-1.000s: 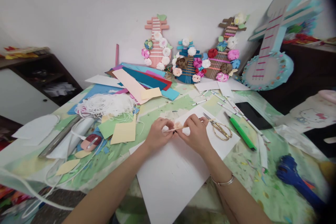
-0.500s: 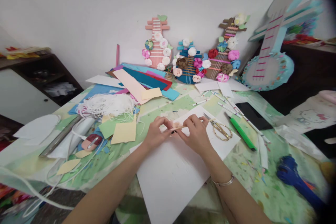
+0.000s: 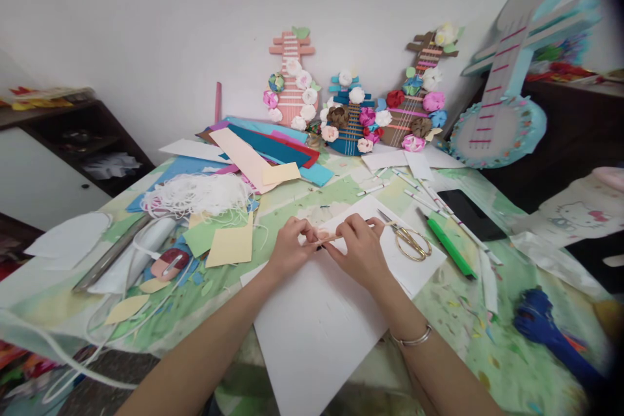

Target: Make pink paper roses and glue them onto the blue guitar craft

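Note:
Above the sheet of white paper [image 3: 316,338], my left hand [image 3: 291,247] and my right hand [image 3: 361,252] come close together, fingers bent. Both pinch one thin pale strip [image 3: 331,240], whose far end sticks out past my right hand. Whether it is paper or wood I cannot tell. Something small and pale pink [image 3: 324,233] shows behind it between the fingertips, partly hidden. A pair of gold-handled scissors [image 3: 413,244] lies on the paper to the right of my right hand, its blades spread a little.
A green craft knife [image 3: 451,250] and a dark phone [image 3: 472,215] lie on the right, with a blue glue gun [image 3: 541,322] nearer. White string [image 3: 197,196] and coloured paper [image 3: 231,247] cover the left. Flower-trimmed paper instruments [image 3: 351,120] lean against the wall.
My right hand has shifted very slightly left, and its fingers have turned a little around the strip. My left hand keeps nearly the same place. The things on the table have not moved.

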### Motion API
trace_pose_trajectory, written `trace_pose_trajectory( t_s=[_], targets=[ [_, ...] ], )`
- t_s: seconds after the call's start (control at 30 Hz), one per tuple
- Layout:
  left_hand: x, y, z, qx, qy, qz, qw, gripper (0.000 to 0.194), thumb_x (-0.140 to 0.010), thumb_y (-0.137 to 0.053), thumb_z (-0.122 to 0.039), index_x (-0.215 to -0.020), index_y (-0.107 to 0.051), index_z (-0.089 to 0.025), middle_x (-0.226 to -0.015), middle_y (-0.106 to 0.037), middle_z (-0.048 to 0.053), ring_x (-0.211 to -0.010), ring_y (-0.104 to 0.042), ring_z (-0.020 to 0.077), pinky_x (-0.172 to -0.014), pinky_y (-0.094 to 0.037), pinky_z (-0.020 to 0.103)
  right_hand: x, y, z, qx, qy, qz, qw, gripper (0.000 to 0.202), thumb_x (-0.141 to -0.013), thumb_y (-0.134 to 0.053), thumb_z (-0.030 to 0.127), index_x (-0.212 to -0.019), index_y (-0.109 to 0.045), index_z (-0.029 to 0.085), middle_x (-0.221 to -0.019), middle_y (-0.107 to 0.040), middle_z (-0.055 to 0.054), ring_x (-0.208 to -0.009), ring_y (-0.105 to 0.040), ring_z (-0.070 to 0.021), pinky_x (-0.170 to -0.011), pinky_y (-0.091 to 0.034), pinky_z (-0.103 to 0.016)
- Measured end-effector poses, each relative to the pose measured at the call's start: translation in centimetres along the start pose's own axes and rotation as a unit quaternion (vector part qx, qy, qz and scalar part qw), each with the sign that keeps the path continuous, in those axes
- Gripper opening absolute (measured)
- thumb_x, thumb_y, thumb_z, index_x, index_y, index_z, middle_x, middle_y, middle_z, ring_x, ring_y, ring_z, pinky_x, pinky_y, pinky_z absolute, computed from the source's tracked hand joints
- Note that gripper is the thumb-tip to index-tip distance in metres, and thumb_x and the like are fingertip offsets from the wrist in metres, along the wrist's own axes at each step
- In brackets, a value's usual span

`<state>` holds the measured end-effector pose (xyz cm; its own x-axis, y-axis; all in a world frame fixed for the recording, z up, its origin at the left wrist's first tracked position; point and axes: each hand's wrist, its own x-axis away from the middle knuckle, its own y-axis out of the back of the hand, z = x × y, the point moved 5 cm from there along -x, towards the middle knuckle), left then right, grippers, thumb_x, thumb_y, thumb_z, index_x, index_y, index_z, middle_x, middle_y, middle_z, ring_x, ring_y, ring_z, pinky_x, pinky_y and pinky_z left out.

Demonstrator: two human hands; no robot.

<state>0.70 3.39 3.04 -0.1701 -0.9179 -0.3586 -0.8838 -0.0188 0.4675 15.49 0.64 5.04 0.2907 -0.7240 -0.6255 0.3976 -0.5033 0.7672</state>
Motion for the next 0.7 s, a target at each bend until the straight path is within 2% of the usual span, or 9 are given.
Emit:
trace_pose_trajectory(
  t_s=[0.7],
  targets=[
    [0.04, -0.33, 0.87, 0.011, 0.007, 0.003, 1.0, 0.032, -0.07, -0.065, -0.024, -0.055, -0.037, -0.019, -0.061, -0.049, -0.001, -0.07, -0.052, 0.0151, -0.066, -0.043, 0.028, 0.31, -0.85, 0.02, -0.013, -0.01, 0.002, 1.0, 0.017, -0.081, -0.057, 0.035, -0.082, -0.056, 0.018, -0.085, -0.053, -0.004, -0.079, -0.048, -0.0171, -0.081, -0.022, -0.036]
  ],
)
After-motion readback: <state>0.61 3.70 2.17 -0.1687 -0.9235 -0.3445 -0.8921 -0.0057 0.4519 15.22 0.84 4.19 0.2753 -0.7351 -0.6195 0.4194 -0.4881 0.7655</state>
